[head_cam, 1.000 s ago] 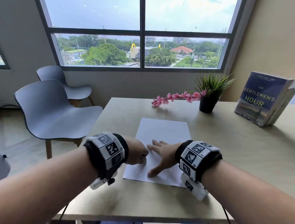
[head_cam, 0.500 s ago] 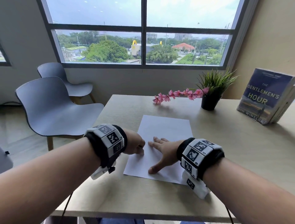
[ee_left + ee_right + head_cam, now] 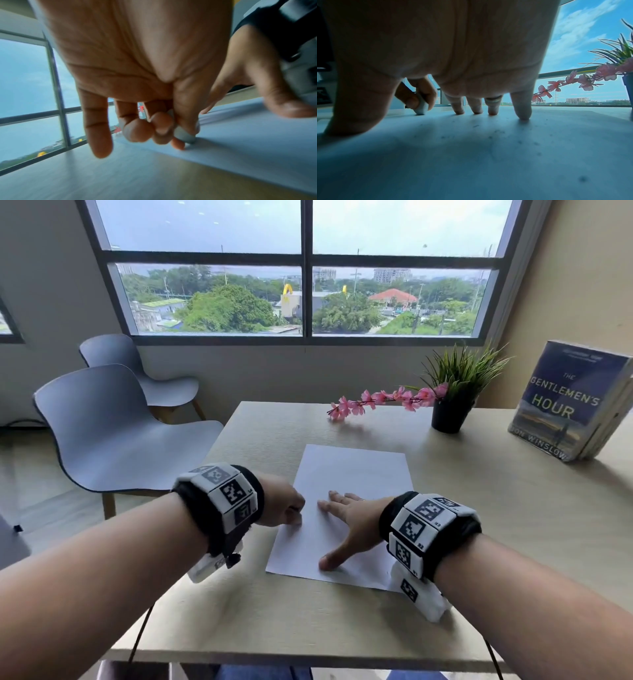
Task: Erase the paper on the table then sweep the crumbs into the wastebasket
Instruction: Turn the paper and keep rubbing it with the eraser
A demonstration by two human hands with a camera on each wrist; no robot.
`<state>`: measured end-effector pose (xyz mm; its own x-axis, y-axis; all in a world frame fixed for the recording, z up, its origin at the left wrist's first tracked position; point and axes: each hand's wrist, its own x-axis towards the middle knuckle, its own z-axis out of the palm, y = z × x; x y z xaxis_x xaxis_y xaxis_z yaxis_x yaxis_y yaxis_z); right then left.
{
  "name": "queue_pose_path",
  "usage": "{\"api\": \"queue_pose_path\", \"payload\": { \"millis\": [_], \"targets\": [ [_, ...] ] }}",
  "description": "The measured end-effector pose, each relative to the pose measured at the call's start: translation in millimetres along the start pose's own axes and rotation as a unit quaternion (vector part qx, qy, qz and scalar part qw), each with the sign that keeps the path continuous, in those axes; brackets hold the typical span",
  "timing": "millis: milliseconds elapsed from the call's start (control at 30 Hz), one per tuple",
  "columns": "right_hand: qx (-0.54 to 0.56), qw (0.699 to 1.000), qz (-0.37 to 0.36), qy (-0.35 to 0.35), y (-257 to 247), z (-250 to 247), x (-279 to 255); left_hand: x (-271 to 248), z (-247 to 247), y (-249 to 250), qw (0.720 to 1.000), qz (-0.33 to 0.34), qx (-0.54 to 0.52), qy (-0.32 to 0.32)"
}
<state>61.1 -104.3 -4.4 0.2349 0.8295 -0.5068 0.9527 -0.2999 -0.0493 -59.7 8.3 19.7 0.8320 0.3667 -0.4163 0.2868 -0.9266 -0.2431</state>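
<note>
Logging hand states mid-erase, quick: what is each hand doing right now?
Left hand: fingers pinch the eraser, pressing it on the paper.
Right hand: open, fingers spread flat, holding the paper down.

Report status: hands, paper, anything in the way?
Left hand pinches eraser on paper. Right hand flat, pinning it. Crumbs on sheet. Nothing blocking.

2 chairs (image 3: 113, 433), 1 paper (image 3: 352, 474), 1 eraser (image 3: 184, 136)
</note>
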Motion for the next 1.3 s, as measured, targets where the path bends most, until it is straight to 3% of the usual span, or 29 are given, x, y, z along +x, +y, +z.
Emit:
{"api": "queue_pose_path", "payload": {
  "millis": [133, 300, 500, 667, 833, 1000, 1200, 1300],
  "targets": [
    [0.003, 1.0, -0.006, 0.0, 2, 1, 2, -9, 8, 11, 0.999, 0.037, 0.017, -0.009],
    [0.006, 1.0, -0.004, -0.001, 2, 1, 3, -7, 0, 6, 1.0, 0.003, -0.001, -0.005],
    [0.007, 1.0, -0.006, -0.002, 2, 0, 2, -16, 8, 16, 0.999, 0.036, 0.006, -0.023],
    [0.009, 1.0, -0.006, 0.001, 2, 0, 2, -14, 7, 7, 1.0, 0.007, -0.027, -0.009],
    [0.013, 1.0, -0.004, -0.001, 3, 1, 4, -20, 11, 17, 0.999, 0.04, 0.002, -0.023],
    [0.01, 1.0, -0.003, 0.001, 1, 0, 2, -10, 6, 0, 1.0, -0.003, -0.01, -0.013],
    [0.006, 1.0, -0.004, 0.0, 2, 0, 3, -18, 15, 6, 1.0, 0.023, -0.003, -0.021],
    [0.004, 1.0, -0.004, 0.0, 2, 0, 5, -13, 14, -5, 1.0, 0.003, -0.019, -0.019]
  ]
}}
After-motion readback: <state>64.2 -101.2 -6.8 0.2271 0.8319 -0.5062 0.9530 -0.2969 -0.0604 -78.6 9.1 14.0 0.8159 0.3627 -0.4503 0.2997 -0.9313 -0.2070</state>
